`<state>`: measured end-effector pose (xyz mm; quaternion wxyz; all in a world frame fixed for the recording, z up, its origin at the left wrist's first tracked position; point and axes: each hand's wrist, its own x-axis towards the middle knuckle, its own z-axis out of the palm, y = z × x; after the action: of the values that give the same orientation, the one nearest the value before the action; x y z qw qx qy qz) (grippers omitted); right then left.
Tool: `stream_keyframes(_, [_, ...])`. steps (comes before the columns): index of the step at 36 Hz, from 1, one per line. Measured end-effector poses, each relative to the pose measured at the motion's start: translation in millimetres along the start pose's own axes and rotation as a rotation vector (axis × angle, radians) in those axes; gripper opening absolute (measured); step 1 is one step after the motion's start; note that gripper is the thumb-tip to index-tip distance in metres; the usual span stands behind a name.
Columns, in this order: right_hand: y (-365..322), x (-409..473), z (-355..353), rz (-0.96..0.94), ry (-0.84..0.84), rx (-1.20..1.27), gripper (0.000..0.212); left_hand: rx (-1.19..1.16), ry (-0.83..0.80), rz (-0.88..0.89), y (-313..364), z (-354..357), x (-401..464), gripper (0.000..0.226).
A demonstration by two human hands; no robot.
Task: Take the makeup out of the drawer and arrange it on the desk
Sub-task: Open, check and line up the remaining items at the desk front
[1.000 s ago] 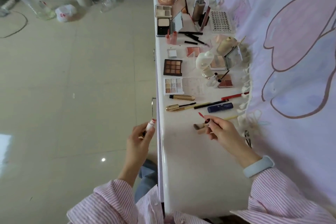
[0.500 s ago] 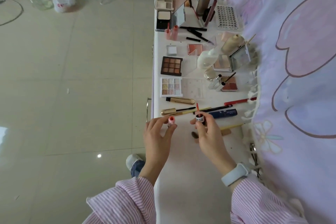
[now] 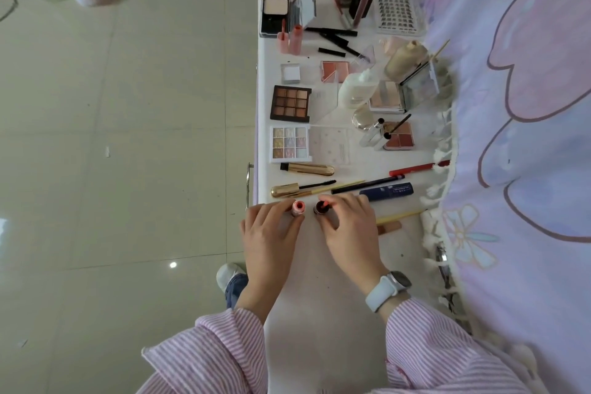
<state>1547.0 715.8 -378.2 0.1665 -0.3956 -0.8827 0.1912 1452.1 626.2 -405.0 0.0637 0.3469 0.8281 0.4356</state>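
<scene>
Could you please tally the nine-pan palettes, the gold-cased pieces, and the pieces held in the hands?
Nine-pan palettes: 2 (brown palette, pastel palette)
Gold-cased pieces: 2 (gold tube, gold mascara wand)
Held pieces: 2 (pink bottle in the left hand, dark cap in the right hand)
Total: 6

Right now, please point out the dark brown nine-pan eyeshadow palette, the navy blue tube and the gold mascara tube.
dark brown eyeshadow palette (image 3: 290, 104), head view, centre pan.
navy blue tube (image 3: 387, 192), head view, mid-body.
gold mascara tube (image 3: 311, 169), head view, gold barrel.
</scene>
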Motion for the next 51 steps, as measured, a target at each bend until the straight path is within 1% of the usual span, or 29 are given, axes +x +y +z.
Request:
stream_keyframes(3, [1.1,-2.4,-3.8,-0.014,-0.042,-0.020,0.044,0.012,-0.022,-0.017,-2.1,-0.7,-1.5,0.031])
stream_keyframes(4, [2.2,-4.0,-7.4,-0.013,-0.041,-0.001,0.045,0.014,-0.020,-0.025,-2.4,-1.5,-3.0,0.034])
stream_keyframes(7, [12.1,-6.1,-22.4,-0.028,0.048,0.017,0.035,0.034,0.000,-0.041,-1.4,-5.7,-9.5,0.040])
stream_keyframes(9, [24.3,-1.9,-31.5,-0.010,0.100,-0.061,0.031,0.072,-0.010,-0.062,-0.2,-7.3,-15.9,0.045])
stream_keyframes(10, [30.0,2.2,-35.4,0.025,0.098,-0.112,0.032,0.094,-0.024,-0.080,0.0,-7.2,-19.2,0.050])
stream_keyframes(11, [34.6,6.6,-38.9,0.074,0.066,-0.163,0.034,0.113,-0.038,-0.100,-0.1,-6.7,-22.2,0.054])
stream_keyframes(14, [42.1,17.7,-44.5,0.214,-0.102,-0.287,0.038,0.130,-0.075,-0.195,-0.9,-5.5,-26.6,0.063])
stream_keyframes(17, [48.2,18.8,-43.2,0.244,-0.177,-0.329,0.038,0.123,-0.118,-0.281,-1.3,-5.2,-28.2,0.070])
stream_keyframes(19, [50.7,16.7,-41.6,0.211,-0.157,-0.339,0.035,0.119,-0.122,-0.294,-1.1,-5.7,-28.9,0.071])
stream_keyframes(22, [52.6,12.6,-40.4,0.149,-0.030,-0.333,0.028,0.107,-0.120,-0.303,0.2,-7.0,-29.1,0.071])
stream_keyframes(25, [44.2,11.2,-45.3,0.088,0.166,-0.174,0.024,0.086,-0.098,-0.296,1.0,-9.4,-29.4,0.075])
stream_keyframes(27, [31.5,9.2,-50.4,0.075,0.251,0.054,0.027,0.076,-0.080,-0.289,0.7,-11.3,-30.7,0.078])
stream_keyframes(28, [23.0,7.5,-54.2,0.106,0.268,0.207,0.028,0.066,-0.062,-0.283,1.1,-12.8,-31.6,0.077])
stream_keyframes(30, [5.5,2.7,-63.9,0.225,0.275,0.504,0.024,0.026,-0.007,-0.245,4.0,-17.7,-33.9,0.070])
stream_keyframes(32, [-10.9,-3.7,-74.2,0.304,0.226,0.714,0.018,-0.023,0.015,-0.179,8.3,-24.4,-35.9,0.060])
stream_keyframes(34, [-18.5,-11.3,-80.0,0.298,0.098,0.750,0.020,-0.107,-0.036,-0.112,13.2,-31.4,-38.0,0.055])
stream_keyframes(37, [-17.1,-24.7,-75.0,0.284,-0.098,0.746,0.022,-0.177,-0.183,-0.007,20.2,-39.9,-39.4,0.057])
stream_keyframes(39, [-18.1,-33.1,-68.2,0.311,-0.154,0.746,0.018,-0.173,-0.306,0.044,24.9,-42.5,-39.4,0.059])
stream_keyframes(41, [-21.5,-39.7,-62.1,0.352,-0.180,0.773,0.015,-0.149,-0.388,0.087,30.5,-43.2,-39.7,0.052])
stream_keyframes(44, [-26.8,-43.1,-58.8,0.372,-0.239,0.744,0.012,-0.094,-0.406,0.153,37.5,-42.6,-41.0,0.033])
stream_keyframes(46, [-26.0,-42.5,-58.6,0.365,-0.261,0.731,0.010,-0.104,-0.414,0.146,39.8,-42.9,-42.2,0.026])
stream_keyframes(48, [-25.1,-41.4,-57.9,0.365,-0.284,0.725,0.012,-0.094,-0.417,0.144,41.3,-43.8,-43.3,0.023])
stream_keyframes(51, [-26.3,-39.0,-57.5,0.409,-0.285,0.771,0.015,-0.001,-0.400,0.176,44.1,-45.4,-42.9,0.021])
